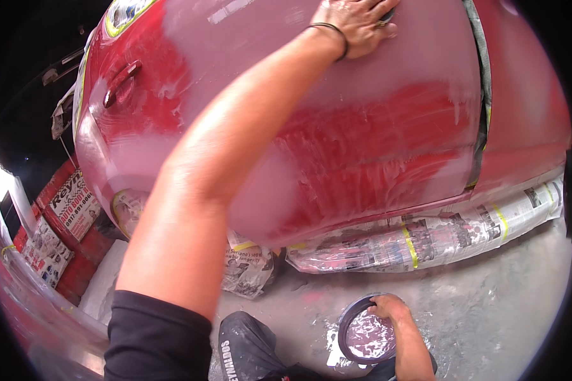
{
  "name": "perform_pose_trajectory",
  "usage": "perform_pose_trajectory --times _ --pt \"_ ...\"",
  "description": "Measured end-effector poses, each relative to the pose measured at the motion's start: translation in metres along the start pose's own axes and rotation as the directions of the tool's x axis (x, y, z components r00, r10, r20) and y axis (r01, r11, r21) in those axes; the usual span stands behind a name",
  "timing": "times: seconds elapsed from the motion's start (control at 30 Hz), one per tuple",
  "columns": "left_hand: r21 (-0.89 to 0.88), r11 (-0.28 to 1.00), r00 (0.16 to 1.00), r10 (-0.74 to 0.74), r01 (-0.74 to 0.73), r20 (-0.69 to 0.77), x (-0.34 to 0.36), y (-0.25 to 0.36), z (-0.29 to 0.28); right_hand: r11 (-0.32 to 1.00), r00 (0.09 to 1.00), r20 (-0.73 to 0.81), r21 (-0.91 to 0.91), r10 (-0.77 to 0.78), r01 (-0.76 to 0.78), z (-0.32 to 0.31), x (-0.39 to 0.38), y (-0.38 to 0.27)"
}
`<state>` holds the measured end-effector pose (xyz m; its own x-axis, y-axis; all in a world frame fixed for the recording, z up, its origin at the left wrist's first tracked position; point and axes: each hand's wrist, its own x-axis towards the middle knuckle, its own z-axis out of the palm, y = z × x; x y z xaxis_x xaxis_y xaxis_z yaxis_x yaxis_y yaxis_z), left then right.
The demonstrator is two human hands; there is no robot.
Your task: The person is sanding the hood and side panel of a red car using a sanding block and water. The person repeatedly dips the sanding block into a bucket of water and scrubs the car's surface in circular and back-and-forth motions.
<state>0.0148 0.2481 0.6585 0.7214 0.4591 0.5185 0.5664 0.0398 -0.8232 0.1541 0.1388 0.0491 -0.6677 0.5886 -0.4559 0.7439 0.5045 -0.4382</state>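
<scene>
My left arm reaches up across a red car door [362,140] covered in dull pinkish, wet-looking patches. My left hand [356,28], with a dark band at its wrist, presses against the upper part of the panel. Its fingers close over a small dark pad [388,17], mostly hidden beneath them. Low down, my right hand [391,308] has its fingers curled at the far right rim of a round dark bucket [344,336]. Milky pinkish liquid [368,333] with bright reflections lies in the bucket.
A long roll-shaped sill covering of newspaper and plastic [438,241] runs below the door. More paper [245,270] hangs by the wheel. A door handle [122,82] sticks out at upper left. Wet grey floor [489,298] surrounds the bucket; a red signboard [67,222] stands left.
</scene>
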Motion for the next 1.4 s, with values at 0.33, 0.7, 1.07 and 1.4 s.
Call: perform_pose_trajectory --times 0.33,0.7,1.07,1.4 --pt "0.146 0.611 0.614 -0.789 0.778 0.032 -0.317 -0.165 -0.035 0.997 0.998 0.010 0.040 -0.069 0.068 0.010 -0.017 0.026" --pt "0.081 0.993 0.995 -0.091 0.087 0.039 -0.175 -0.023 -0.001 0.447 0.920 -0.205 0.825 -0.335 0.347 -0.063 -0.060 -0.049" --pt "-0.079 0.778 0.782 -0.623 0.623 0.026 -0.351 -0.060 -0.012 0.682 0.970 -0.139 0.691 -0.199 0.239 -0.023 -0.055 -0.049" --pt "0.030 0.695 0.691 -0.718 0.718 0.090 -0.431 -0.117 -0.058 0.911 0.974 -0.213 0.411 0.078 0.017 0.008 -0.024 -0.040"
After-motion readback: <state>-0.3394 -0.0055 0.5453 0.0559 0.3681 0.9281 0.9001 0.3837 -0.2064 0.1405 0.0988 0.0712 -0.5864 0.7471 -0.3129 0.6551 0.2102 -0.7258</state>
